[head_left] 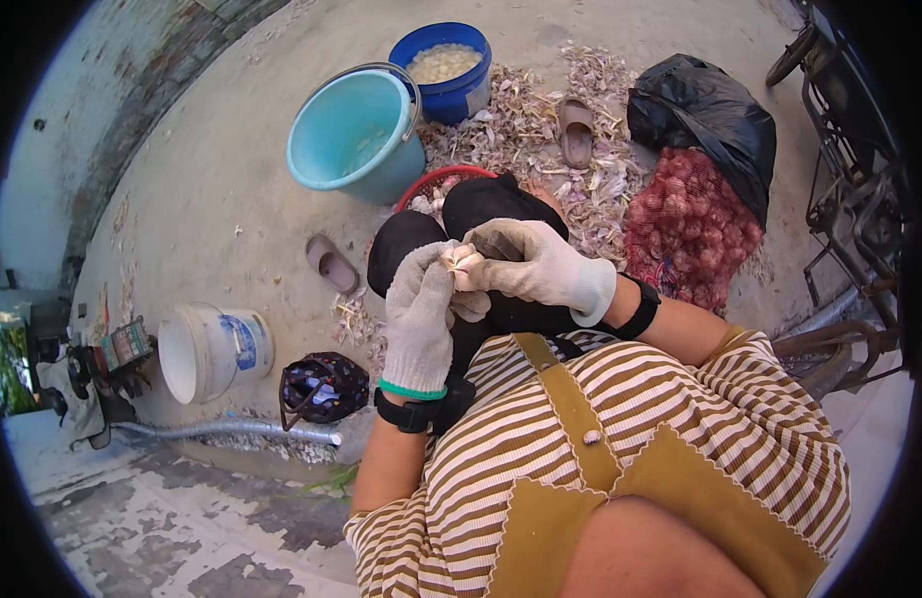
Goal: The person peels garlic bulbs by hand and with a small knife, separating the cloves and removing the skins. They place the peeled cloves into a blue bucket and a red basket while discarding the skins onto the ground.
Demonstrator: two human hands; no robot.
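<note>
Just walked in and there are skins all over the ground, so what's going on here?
A person holds a garlic bulb in both gloved hands: the left hand cradles it, and the right hand picks at it. A blue bucket ahead holds pale cloves, and a red mesh sack of garlic lies to the right.

Teal bucket (389,171) beside blue bucket (461,100); black bag (695,105) above red mesh sack (685,224)

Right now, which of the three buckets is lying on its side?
The white bucket at the lower left: its mouth faces sideways. The turquoise bucket and the dark blue bucket stand upright.
</note>
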